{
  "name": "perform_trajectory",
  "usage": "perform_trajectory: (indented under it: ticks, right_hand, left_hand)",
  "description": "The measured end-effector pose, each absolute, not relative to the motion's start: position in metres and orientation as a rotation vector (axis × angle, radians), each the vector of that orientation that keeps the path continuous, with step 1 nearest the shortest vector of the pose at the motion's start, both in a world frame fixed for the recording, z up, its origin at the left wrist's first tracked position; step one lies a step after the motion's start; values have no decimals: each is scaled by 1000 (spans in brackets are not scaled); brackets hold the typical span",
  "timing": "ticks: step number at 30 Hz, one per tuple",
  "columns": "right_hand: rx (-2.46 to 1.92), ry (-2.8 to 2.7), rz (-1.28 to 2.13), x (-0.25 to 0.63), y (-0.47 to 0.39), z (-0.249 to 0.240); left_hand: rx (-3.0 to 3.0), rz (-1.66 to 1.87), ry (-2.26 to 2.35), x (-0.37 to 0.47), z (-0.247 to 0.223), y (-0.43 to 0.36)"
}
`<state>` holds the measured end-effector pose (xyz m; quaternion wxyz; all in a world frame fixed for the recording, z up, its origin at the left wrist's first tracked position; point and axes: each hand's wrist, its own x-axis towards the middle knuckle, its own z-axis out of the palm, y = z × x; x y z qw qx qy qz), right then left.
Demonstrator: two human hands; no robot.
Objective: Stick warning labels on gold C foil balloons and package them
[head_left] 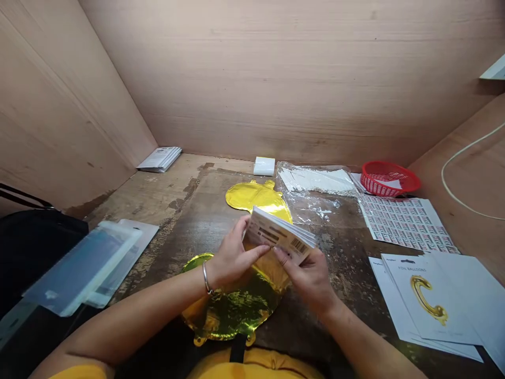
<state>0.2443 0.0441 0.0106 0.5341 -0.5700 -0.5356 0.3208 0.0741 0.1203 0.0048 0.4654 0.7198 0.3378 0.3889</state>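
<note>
Pale wooden panels close in the workspace: a back wall (pixel 276 79), a left wall (pixel 59 105) and a right wall (pixel 465 168) with a thin white cable (pixel 442 176) looping down it. The desk (pixel 335 273) is dark, scuffed brown in the middle and paler toward the back left, its finish worn in patches.

Over the middle of the desk, a stack of folded cards (pixel 282 231) is held tilted between both hands. The left hand (pixel 233 257) has its fingers bent around the stack's left end, thumb stretched to its lower edge; the right hand (pixel 313 276) grips the right end, fingers closed behind it and thumb in front. Beneath the hands lies a gold foil balloon (pixel 244 305), flat and shiny; a yellow foil balloon (pixel 248 197) lies farther back.

Along the back are a pile of folded papers (pixel 160 159) in the left corner, a small white packet (pixel 264 166), a clear bag of white strips (pixel 315 180) and a red basket (pixel 414 184). A sticker sheet (pixel 406 221) lies in front of the basket, with printed cards (pixel 430 295) nearer on the right. At left, plastic sleeves (pixel 87 268) lie beside a black bag (pixel 35 242).
</note>
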Motion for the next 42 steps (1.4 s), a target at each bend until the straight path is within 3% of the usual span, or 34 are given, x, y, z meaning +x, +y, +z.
perform_trajectory:
  ticks: [4, 8, 13, 19, 22, 24, 27, 33, 42]
  right_hand:
    - [-1407, -1529, 110, 232, 49, 32]
    - [-1420, -1823, -57, 202, 54, 31]
    - [-1297, -2134, 218, 207, 45, 42]
    - [-1565, -1587, 264, 255, 51, 53]
    - [-1445, -1550, 784, 261, 54, 45]
    - [-1349, -1508, 935, 259, 48, 35]
    - [-1356, -1488, 828, 252, 32, 15]
    - [-1372, -1382, 966, 240, 26, -26]
    - [-1518, -1167, 1033, 237, 28, -7]
  left_hand:
    - [1863, 1059, 876, 69, 31, 90]
    - [1481, 913, 712, 75, 26, 66]
    - [1377, 831, 901, 61, 3, 82]
    - [1324, 711, 696, 42, -3, 97]
    - [1500, 596, 559, 35, 11, 101]
    - [1618, 604, 527, 33, 17, 100]
    - [1589, 777, 573, 36, 15, 92]
    - [1368, 880, 653, 55, -8, 74]
    - [1239, 862, 959, 60, 1, 96]
